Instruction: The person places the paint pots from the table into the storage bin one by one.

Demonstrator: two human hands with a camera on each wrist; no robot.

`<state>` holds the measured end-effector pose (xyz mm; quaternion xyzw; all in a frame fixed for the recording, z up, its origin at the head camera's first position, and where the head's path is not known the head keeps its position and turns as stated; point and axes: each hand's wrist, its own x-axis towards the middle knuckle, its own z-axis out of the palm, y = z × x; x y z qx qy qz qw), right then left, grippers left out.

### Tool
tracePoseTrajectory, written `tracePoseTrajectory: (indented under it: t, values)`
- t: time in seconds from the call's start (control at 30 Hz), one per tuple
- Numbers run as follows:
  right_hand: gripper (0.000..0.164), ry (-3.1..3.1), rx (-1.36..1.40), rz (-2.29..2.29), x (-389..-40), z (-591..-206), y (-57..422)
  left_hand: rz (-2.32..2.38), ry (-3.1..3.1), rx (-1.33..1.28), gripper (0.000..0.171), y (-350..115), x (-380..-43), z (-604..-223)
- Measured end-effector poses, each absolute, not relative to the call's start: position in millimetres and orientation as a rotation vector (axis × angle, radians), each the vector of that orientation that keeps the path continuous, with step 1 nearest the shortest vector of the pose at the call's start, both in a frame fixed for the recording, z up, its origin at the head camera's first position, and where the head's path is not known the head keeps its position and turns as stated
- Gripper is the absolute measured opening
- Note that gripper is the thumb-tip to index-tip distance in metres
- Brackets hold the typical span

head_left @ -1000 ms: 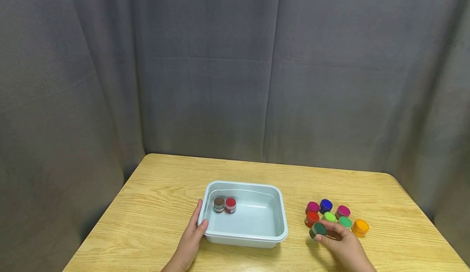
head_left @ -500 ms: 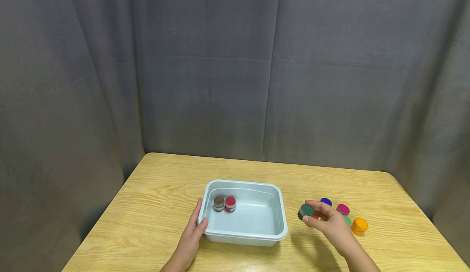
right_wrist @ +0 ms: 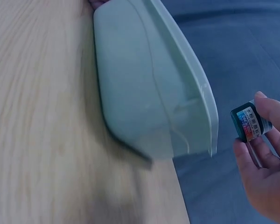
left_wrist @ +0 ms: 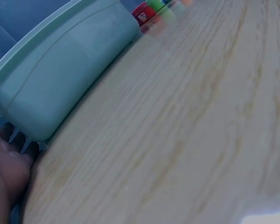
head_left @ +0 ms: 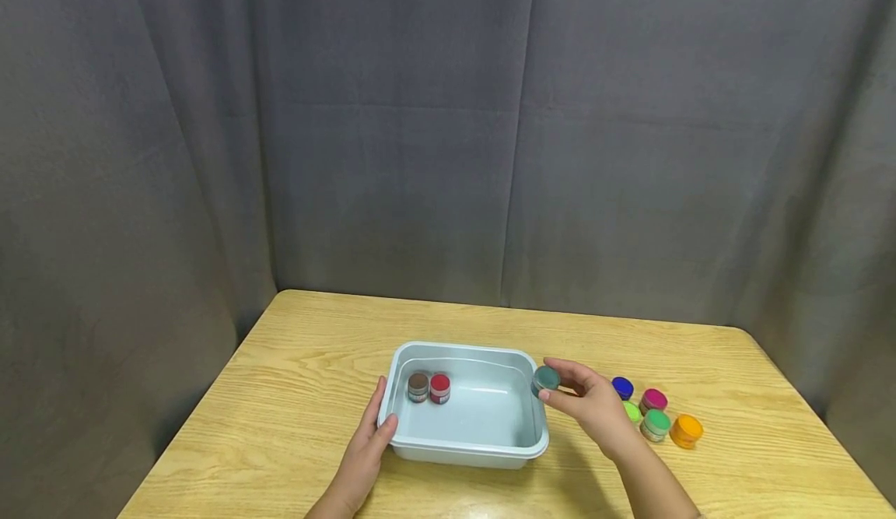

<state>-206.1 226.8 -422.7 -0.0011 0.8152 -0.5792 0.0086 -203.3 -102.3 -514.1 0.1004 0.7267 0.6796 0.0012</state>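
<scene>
My left hand (head_left: 362, 450) holds the left end of a pale blue-green plastic tub (head_left: 462, 449), thumb at its rim and fingers along the outer wall. Inside, toward the left, a brown-lidded paint jar (head_left: 418, 385) and a red-lidded paint jar (head_left: 439, 386) stand side by side. Between thumb and fingertips, my right hand (head_left: 593, 410) pinches a dark green paint jar (head_left: 547, 379), which overlaps the tub's right rim in the head view. The right wrist view shows this jar's printed label (right_wrist: 248, 124) above rim height, just outside the tub.
On the right of the wooden table (head_left: 315, 348) stand more paint jars: blue (head_left: 622, 387), magenta (head_left: 654, 400), lime (head_left: 632, 412), green (head_left: 656, 424) and orange (head_left: 687, 430). My right hand hides others there. A grey curtain (head_left: 392, 192) hangs behind the table.
My right hand has lifted the dark green paint jar from beside the other jars and carried it left, up to the tub's right rim. My left hand has stayed on the tub.
</scene>
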Motion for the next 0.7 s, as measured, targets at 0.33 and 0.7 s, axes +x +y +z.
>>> tracePoseTrajectory:
  t: [0.33, 0.7]
  values:
    - [0.052, 2.558, -0.029, -1.790, -227, -420, 192, 2.126, 2.284, 0.312, 0.061, -102, -202, -513]
    - [0.046, 2.572, -0.082, -1.793, -245, -424, 158, 2.120, 2.292, 0.300, 0.061, -101, -202, -511]
